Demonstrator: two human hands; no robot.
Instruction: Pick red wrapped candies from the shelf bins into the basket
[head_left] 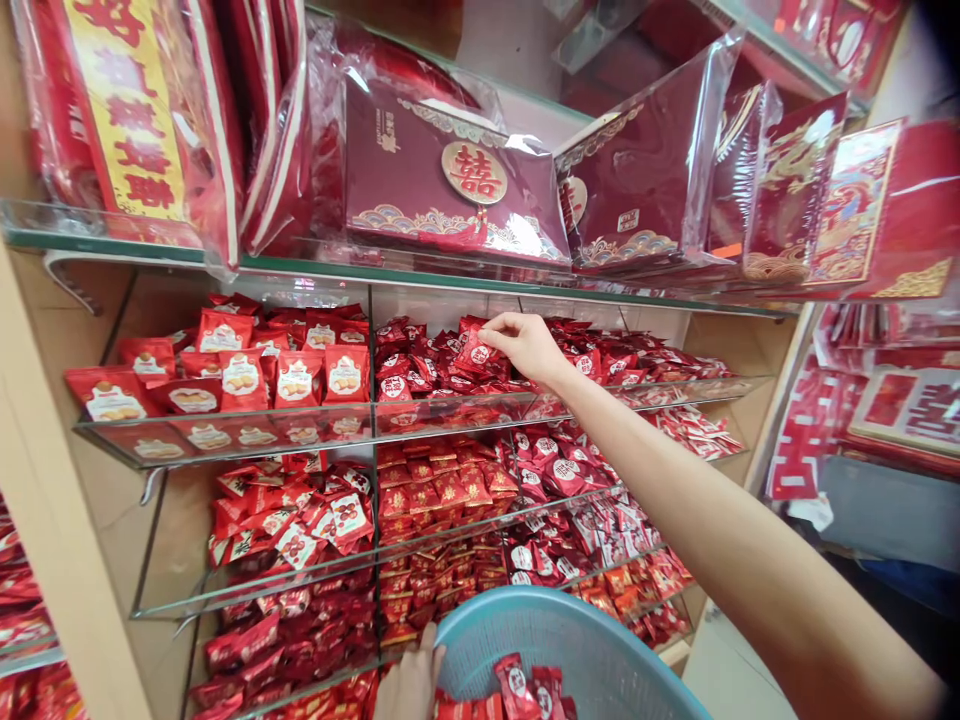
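Note:
Over the upper glass tray, my right hand (523, 343) pinches a small red candy packet (475, 350) with a round white label. Similar candy packets (409, 358) lie heaped beneath and around it. Low in the view, my left hand (409, 684) grips the rim of a blue plastic basket (555, 612); its thumb shows at the edge and the other fingers are partly hidden. Several red wrapped candies (517, 690) lie inside the basket, close to its near side.
Larger red snack packets (241, 372) fill the tray's left compartment. Lower glass tiers hold gold-printed candies (442, 490) and other red packets (322, 525). Above, a glass shelf edge (420, 275) carries maroon boxes (450, 185) in clear wrap. A wooden side panel (71, 480) stands left.

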